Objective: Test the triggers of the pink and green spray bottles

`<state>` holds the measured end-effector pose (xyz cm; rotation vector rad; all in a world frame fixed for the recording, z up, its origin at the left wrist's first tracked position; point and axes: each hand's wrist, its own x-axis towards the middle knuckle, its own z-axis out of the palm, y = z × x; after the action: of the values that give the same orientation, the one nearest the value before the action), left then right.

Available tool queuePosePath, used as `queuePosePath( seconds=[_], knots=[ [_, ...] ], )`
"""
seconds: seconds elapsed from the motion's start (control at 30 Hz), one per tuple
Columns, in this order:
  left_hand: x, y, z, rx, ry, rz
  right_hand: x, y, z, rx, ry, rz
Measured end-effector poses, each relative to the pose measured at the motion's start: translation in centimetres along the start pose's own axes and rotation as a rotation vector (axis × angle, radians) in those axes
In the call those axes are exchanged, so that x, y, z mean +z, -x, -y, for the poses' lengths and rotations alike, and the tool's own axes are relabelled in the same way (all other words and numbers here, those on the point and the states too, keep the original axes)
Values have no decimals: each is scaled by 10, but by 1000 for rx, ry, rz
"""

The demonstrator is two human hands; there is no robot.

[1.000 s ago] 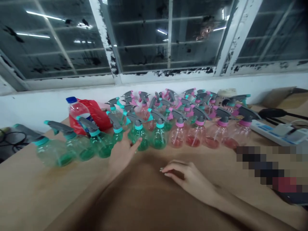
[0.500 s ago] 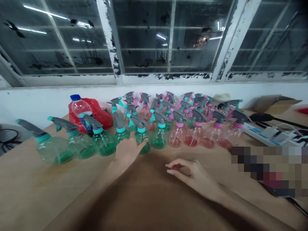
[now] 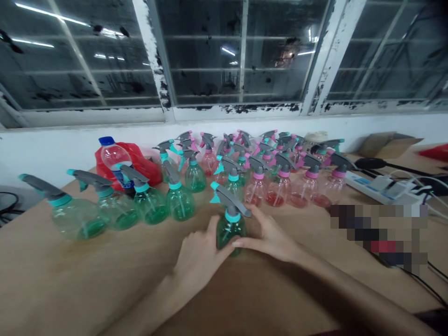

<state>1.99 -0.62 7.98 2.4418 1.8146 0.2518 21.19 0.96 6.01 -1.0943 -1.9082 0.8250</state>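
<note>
Both my hands hold one green spray bottle (image 3: 231,229) in front of the row, its grey and turquoise trigger head pointing up and to the left. My left hand (image 3: 200,252) wraps its left side, thumb across the front. From the right, my right hand (image 3: 276,235) grips it, with the thumb on the front and a finger behind by the trigger head. Left of it stand more green spray bottles, the nearest being one green bottle (image 3: 180,203). Behind and to the right are pink spray bottles (image 3: 276,190) holding a little reddish liquid.
A blue-capped plastic bottle (image 3: 114,156) leans by a red plastic bag (image 3: 143,163). At the right lie a white power strip (image 3: 371,186) with plugs and cables, and a cardboard box (image 3: 388,144). More spray bottles crowd the back, before the wall and windows.
The green spray bottle has left its place in the row and come toward me and to the right. My right hand has moved up and closed on it beside my left.
</note>
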Motion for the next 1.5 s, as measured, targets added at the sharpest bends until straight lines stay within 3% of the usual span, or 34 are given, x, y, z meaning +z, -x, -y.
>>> queuePosePath(
  seconds=[0.23,0.4,0.53,1.0,1.23,1.5],
  knots=[
    [28,12,-18,218,132,33,3,-3,19,-113,-159,-149],
    [54,14,3,395,260,-94,4,1,23,-127,-105,-183],
    [66,12,23,468,162,-204,3,1,24,-137,-79,-181],
    [71,-1,39,562,44,-74,-3,-4,29,-212,65,-206],
    [67,-1,36,551,25,-36,-1,1,19,-110,-117,-157],
    [67,1,38,539,-25,-10,-3,0,24,-144,-93,-142]
  ],
)
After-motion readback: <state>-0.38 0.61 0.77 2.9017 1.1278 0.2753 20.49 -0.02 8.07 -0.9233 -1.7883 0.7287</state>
